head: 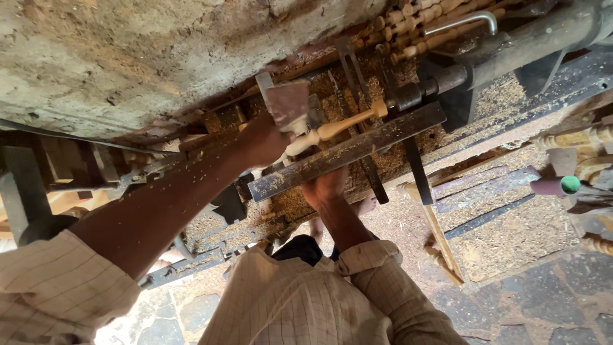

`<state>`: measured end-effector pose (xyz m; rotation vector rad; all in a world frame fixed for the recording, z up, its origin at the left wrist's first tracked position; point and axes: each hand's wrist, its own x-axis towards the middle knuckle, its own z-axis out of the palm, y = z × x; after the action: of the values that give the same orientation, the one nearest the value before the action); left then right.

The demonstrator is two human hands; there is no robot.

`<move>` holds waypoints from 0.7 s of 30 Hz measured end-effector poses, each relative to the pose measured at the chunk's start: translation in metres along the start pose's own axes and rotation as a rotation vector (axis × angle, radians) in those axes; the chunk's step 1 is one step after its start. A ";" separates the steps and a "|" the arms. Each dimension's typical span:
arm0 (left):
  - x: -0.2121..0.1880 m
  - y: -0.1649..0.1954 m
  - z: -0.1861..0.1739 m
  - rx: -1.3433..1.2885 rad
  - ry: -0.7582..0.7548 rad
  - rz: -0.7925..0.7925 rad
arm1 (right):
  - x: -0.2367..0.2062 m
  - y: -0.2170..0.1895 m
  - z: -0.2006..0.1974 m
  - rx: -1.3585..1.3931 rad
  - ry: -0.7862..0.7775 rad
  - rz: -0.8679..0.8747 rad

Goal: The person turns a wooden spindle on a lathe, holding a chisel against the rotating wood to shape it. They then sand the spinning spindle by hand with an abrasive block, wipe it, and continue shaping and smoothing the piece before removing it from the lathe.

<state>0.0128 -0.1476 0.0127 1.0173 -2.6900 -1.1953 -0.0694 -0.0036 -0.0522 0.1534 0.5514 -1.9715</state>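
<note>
While pale turned wooden spindle (332, 130) sits mounted on lathe at centre, left hand (263, 142) at 9 o'clock of it clenched around brown sandpaper sheet (288, 105) pressed on spindle; right hand (327, 186) at 6 o'clock, under flat metal tool-rest bar (348, 151), grip cannot tell

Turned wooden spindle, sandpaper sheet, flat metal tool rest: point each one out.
Turned wooden spindle (332, 130): head view, on its pale middle section.
Sandpaper sheet (288, 105): head view, on the flat reddish face above the left hand.
Flat metal tool rest (357, 148): head view, on the bar's sawdust-flecked top face.

Sandpaper (288, 105) in left hand (263, 142) against spindle (335, 128)
</note>
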 end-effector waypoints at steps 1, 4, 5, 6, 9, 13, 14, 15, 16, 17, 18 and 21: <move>0.002 0.002 -0.001 0.072 -0.101 -0.084 | 0.000 -0.001 0.002 0.005 -0.010 0.006; 0.014 0.015 -0.010 0.211 -0.338 -0.252 | -0.001 -0.002 0.003 0.020 -0.050 0.022; 0.017 0.020 -0.014 0.208 -0.374 -0.251 | -0.001 -0.001 0.002 0.026 -0.069 0.023; 0.020 0.026 -0.017 0.205 -0.410 -0.249 | -0.001 -0.001 0.001 0.033 -0.088 0.023; 0.027 0.041 -0.026 0.312 -0.475 -0.205 | 0.000 0.003 -0.006 0.123 -0.153 -0.022; 0.029 0.047 -0.024 0.336 -0.470 -0.152 | 0.003 0.006 -0.014 0.161 -0.292 0.003; 0.029 0.045 -0.022 0.334 -0.457 -0.141 | 0.004 0.006 -0.015 0.203 -0.348 0.012; 0.029 0.042 -0.020 0.326 -0.441 -0.127 | 0.006 0.006 -0.017 0.244 -0.408 0.019; 0.029 0.038 -0.018 0.317 -0.425 -0.115 | 0.007 0.006 -0.018 0.248 -0.426 0.008; 0.030 0.033 -0.016 0.311 -0.411 -0.101 | 0.007 0.006 -0.018 0.251 -0.441 -0.003; 0.030 0.028 -0.014 0.298 -0.391 -0.089 | 0.006 0.005 -0.016 0.254 -0.455 -0.011; 0.029 0.011 -0.008 0.229 -0.312 -0.024 | 0.001 0.001 -0.009 0.193 -0.393 -0.005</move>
<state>-0.0136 -0.1639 0.0192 0.9591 -3.1247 -1.1568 -0.0701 -0.0011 -0.0608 -0.1158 0.1068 -1.9891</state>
